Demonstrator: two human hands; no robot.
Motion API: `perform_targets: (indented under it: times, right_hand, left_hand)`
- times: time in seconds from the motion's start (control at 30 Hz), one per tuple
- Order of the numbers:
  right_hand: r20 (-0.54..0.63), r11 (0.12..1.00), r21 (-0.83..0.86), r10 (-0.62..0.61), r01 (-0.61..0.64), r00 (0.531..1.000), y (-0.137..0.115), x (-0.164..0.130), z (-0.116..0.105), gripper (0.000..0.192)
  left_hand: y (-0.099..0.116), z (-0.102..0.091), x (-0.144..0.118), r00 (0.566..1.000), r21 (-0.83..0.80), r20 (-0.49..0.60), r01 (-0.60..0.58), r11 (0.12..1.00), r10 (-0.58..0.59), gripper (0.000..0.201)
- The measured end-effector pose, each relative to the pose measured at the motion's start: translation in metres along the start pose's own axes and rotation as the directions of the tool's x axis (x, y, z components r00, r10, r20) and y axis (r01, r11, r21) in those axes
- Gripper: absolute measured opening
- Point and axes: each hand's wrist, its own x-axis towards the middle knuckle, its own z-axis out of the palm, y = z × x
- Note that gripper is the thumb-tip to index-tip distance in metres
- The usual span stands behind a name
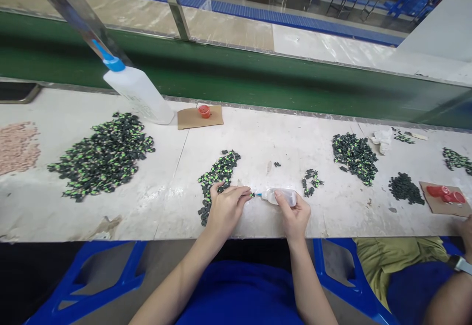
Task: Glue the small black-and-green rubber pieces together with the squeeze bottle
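Note:
My left hand (225, 206) pinches a tiny black-and-green part (252, 195) between its fingertips, just above the white worktable (162, 202). In my right hand (294, 213) lies a small clear squeeze bottle (280, 196) on its side, its blue nozzle tip touching the part. A strip of the same black-and-green parts (217, 173) lies right behind my left hand. A small cluster of parts (310, 181) sits just beyond my right hand.
A big heap of parts (105, 155) lies at left, with a large white bottle (138, 94) and a red cap on cardboard (204, 111) behind. More heaps (354, 156) lie at right, where another person's arm (457, 276) shows. A green conveyor (236, 76) runs behind.

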Motion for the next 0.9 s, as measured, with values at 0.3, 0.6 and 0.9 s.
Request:
perform_targets:
  times: [0.3,0.6,0.9]
  right_hand:
    - [0.017,1.0,0.01,0.016,-0.016,1.0,-0.0006,0.0003,-0.0002,0.031]
    - [0.017,1.0,-0.002,0.018,-0.018,1.0,-0.0025,0.0015,-0.0001,0.029]
    - [-0.167,0.984,0.178,0.022,0.008,0.986,0.0059,0.0087,-0.0072,0.026]
  left_hand:
    - [0.0005,0.0005,0.0008,0.999,0.017,0.006,0.034,0.999,-0.034,0.009]
    - [-0.0008,0.0012,0.0003,1.0,0.001,0.004,0.028,1.0,-0.028,0.006]
    - [-0.0014,0.0009,0.001,0.996,-0.036,0.067,0.068,0.997,-0.065,0.01]
